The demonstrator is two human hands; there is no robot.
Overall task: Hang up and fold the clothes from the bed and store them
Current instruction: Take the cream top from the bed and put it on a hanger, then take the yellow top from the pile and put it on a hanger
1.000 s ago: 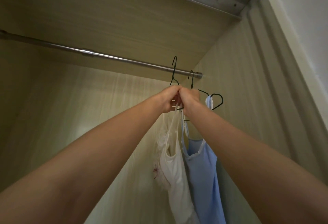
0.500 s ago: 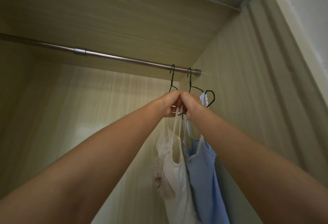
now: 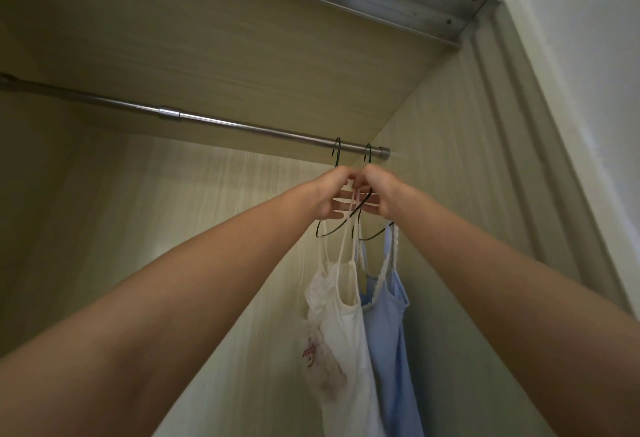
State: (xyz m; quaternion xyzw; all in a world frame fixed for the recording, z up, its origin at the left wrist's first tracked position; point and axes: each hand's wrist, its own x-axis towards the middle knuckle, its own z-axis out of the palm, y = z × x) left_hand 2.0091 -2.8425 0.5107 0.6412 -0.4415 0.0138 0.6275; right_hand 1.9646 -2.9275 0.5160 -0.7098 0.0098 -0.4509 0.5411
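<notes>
Now hooked over the rail [image 3: 242, 126], where a second ago lifted clear of it: the left hanger [image 3: 332, 228], sitting near the rail's right end beside the right hanger [image 3: 369, 236]. Both hands lower against the rail than before, arms reaching up into the wardrobe [image 3: 485, 228].

Holding, with the left hand [image 3: 330, 194], fingers curled around the wire of the left hanger just under its hook. Meeting it with the right hand [image 3: 381, 194], fingers curled too, seemingly pinching a thin strap against the wire; exact grip hard to make out, fingertips overlapping.

Hanging from the left hanger: the white camisole [image 3: 341, 339], straps running up to the hands, body dropping out of view below. Hanging just behind and to its right, touching it: the blue camisole [image 3: 389, 343] on the right hanger.

Judging progress: two garments up on the rail, the white one apparently being settled, straps being seated on the wire. Bed and remaining clothes not in view, so no telling how much hanging and folding remains.
</notes>
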